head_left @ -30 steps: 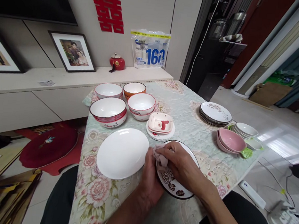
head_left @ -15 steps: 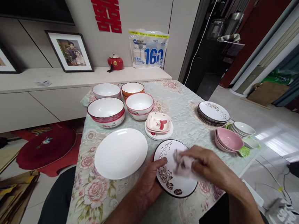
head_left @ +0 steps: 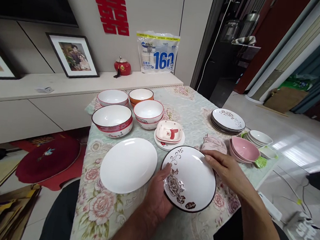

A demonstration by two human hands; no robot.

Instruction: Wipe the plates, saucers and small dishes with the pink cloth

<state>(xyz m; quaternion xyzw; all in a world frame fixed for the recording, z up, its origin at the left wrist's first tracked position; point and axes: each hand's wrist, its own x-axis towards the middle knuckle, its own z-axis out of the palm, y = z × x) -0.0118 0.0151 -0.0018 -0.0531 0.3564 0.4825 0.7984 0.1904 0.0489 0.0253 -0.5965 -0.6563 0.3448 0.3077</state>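
Note:
A white plate (head_left: 196,179) with a dark rim and brown flower pattern is tilted over the near part of the table. My left hand (head_left: 159,194) grips its left edge, thumb on the upper face and fingers beneath. At the upper right rim is my right hand (head_left: 225,170), its fingers closed on the edge. Just beyond that hand a crumpled pinkish cloth (head_left: 214,144) lies on the table. To the left, a plain white plate (head_left: 129,166) rests on the tablecloth.
Stacked bowls (head_left: 112,116) stand at the back left, with small square dishes (head_left: 169,131) on plates beside them. On the right are a stack of patterned plates (head_left: 228,119), pink leaf-shaped bowls (head_left: 245,150) and small white bowls (head_left: 260,137). A flowered tablecloth (head_left: 102,208) covers the table.
My right hand has let go of the cloth, which now lies behind the plate, and has moved to the plate's right rim. My left hand still holds the plate.

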